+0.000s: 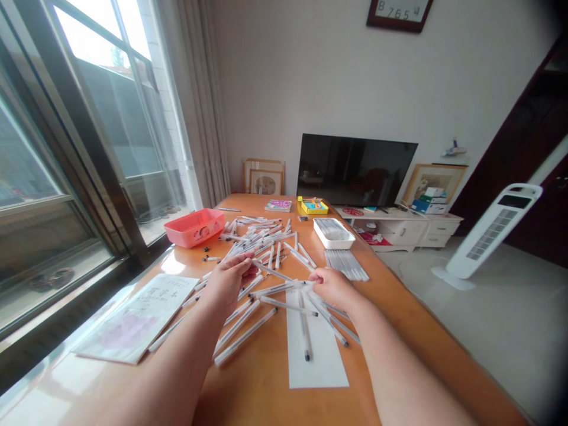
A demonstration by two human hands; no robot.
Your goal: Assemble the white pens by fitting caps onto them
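Observation:
My left hand is closed on one end of a clear pen, which points right toward my other hand. Fingers pinched, my right hand is just past the pen's far end; what sits between those fingers is too small to make out. Under and around both hands lie several loose pens with white barrels and dark ends, heaped toward the middle of the table. A white sheet of paper lies below the right hand, and a dark-tipped pen rests on it.
A pink basket stands at the left edge, a notebook nearer me. To the right are a white tray and a row of clear tubes. Farther back are a yellow box and a colourful booklet.

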